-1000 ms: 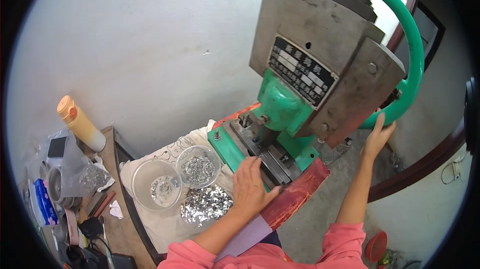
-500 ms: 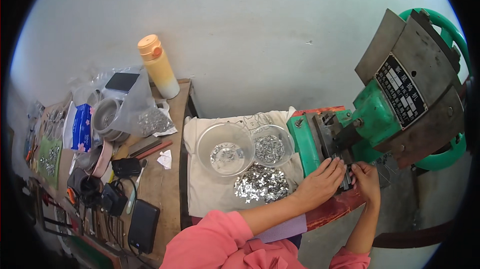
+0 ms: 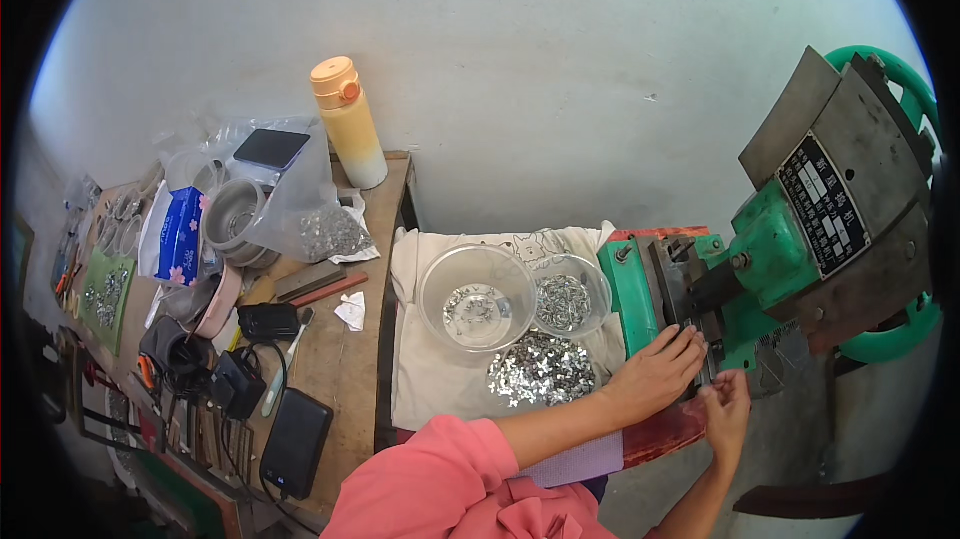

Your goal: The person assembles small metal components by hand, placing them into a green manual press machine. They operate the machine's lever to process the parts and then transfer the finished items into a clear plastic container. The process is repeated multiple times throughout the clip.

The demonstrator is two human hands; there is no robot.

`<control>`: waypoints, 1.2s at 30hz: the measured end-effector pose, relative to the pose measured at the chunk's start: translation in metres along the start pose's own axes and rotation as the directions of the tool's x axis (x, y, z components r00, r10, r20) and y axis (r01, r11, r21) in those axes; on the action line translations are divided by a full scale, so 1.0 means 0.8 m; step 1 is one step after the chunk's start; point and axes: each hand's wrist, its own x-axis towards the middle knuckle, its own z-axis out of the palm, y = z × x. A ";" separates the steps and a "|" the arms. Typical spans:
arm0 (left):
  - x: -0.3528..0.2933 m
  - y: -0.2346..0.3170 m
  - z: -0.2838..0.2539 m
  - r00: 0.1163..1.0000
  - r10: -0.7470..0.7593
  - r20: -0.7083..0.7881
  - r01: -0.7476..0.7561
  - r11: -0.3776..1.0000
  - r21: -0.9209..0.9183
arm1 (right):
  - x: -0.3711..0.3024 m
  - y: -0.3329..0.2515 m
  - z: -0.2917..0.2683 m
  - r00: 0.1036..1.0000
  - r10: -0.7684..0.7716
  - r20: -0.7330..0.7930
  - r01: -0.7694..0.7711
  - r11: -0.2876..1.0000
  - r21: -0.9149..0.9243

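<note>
A green hand press (image 3: 778,254) stands at the right, with a dark metal die (image 3: 690,299) on its bed. My left hand (image 3: 655,374) reaches across the near part of the die. Its fingers are stretched out side by side, tips on the metal, and the thumb is hidden. Just right of it, at the die's near end, my right hand (image 3: 727,409) is closed in a pinch. Whatever lies between its fingertips is too small to make out. Left of the press, a heap of shiny small metal pieces (image 3: 540,369) lies on a beige cloth (image 3: 430,379).
Behind the heap stand a large clear tub (image 3: 425,294) and a smaller tub (image 3: 605,309), both holding small metal parts. A wooden table (image 3: 340,369) at the left carries a yellow bottle (image 3: 350,129), a black power bank (image 3: 297,444), cables and plastic bags. The press's green wheel (image 3: 890,339) is far right.
The whole view has swung slightly left. My right hand has moved nearer to me, down along the die's end. My left hand stays on the die, with little shift.
</note>
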 end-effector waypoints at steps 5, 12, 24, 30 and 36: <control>0.002 -0.001 0.002 1.000 -0.028 0.006 0.028 0.999 -0.042 | -0.020 0.007 0.016 0.965 -0.262 0.016 0.237 0.843 -0.483; -0.002 0.017 -0.004 1.000 0.013 0.008 -0.013 0.997 -0.071 | -0.046 -0.005 0.012 0.902 -0.430 0.030 0.360 0.715 -0.600; -0.010 0.026 0.000 0.997 0.058 -0.050 -0.063 0.991 -0.115 | -0.063 0.040 0.069 0.928 -0.032 -0.371 0.152 0.943 0.298; -0.023 0.049 -0.016 0.992 0.128 0.018 -0.116 0.942 -0.316 | -0.116 0.025 0.055 0.882 0.062 -0.467 0.108 0.939 0.328; -0.017 0.053 -0.049 0.991 -0.128 0.045 0.123 0.715 -0.688 | -0.164 0.035 0.021 0.922 0.129 -0.364 0.017 0.928 0.372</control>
